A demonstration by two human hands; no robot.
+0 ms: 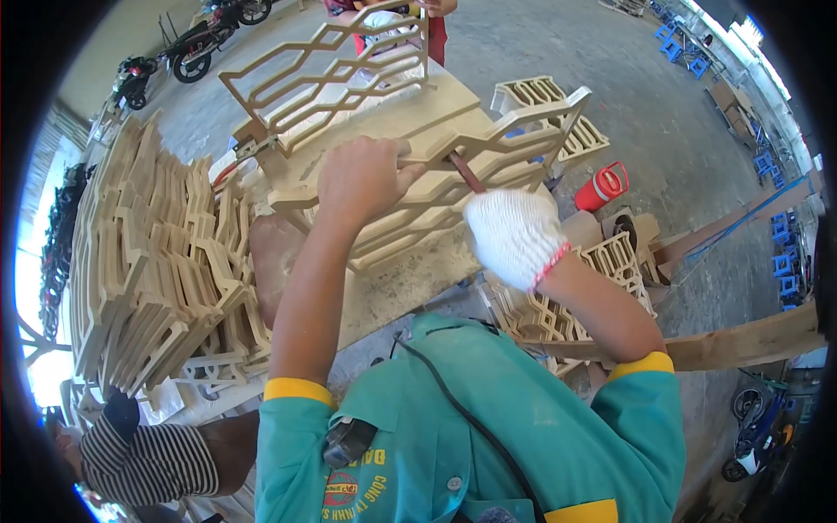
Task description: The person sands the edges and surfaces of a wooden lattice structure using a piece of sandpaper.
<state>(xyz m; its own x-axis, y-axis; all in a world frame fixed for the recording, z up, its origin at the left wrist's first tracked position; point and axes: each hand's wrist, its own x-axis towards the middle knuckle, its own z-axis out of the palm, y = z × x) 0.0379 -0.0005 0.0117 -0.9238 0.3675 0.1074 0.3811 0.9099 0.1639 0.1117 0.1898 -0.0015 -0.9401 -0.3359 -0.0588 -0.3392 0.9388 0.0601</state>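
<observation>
A pale wooden lattice frame stands tilted on the worktable in front of me. My bare left hand is closed around one of its upper bars, left of the middle. In a white knit glove with a red cuff edge, my right hand grips a reddish-brown stick. The stick's far end reaches into an opening between the frame's bars, right at the wood. The gloved fingers are partly hidden from above.
Across the table a person handles another lattice frame. Stacked frames rise at left, near a person in a striped shirt. More frames lie at right, below a red jug. Motorcycles stand behind.
</observation>
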